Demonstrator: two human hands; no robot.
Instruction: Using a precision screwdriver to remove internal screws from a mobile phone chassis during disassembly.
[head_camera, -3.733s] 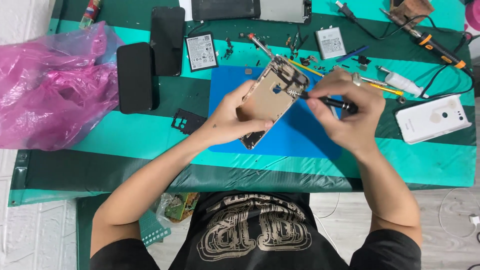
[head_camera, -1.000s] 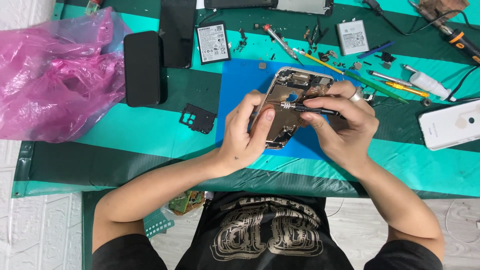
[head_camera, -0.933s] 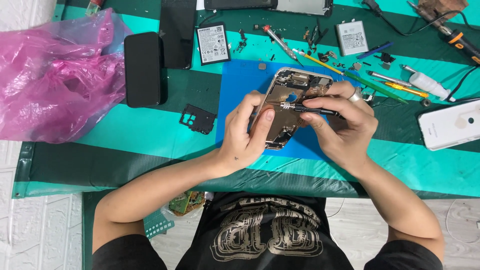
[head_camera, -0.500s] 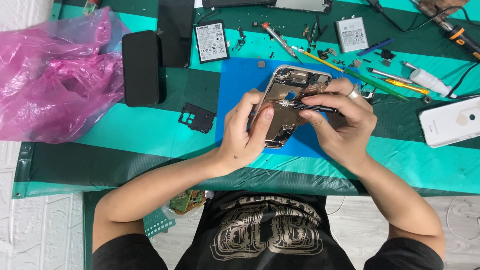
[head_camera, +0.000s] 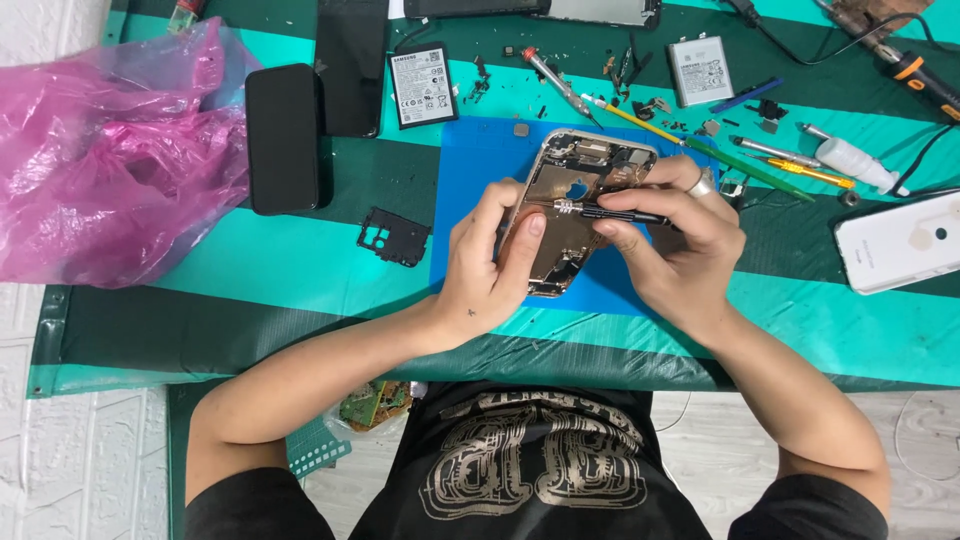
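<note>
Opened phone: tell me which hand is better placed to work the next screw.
Right. The right hand already holds the screwdriver with its tip on the opened phone, while the left hand grips the frame.

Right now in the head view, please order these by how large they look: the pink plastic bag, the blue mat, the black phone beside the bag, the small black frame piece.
1. pink plastic bag
2. blue mat, partly covered by hands
3. black phone
4. small black frame piece
</note>
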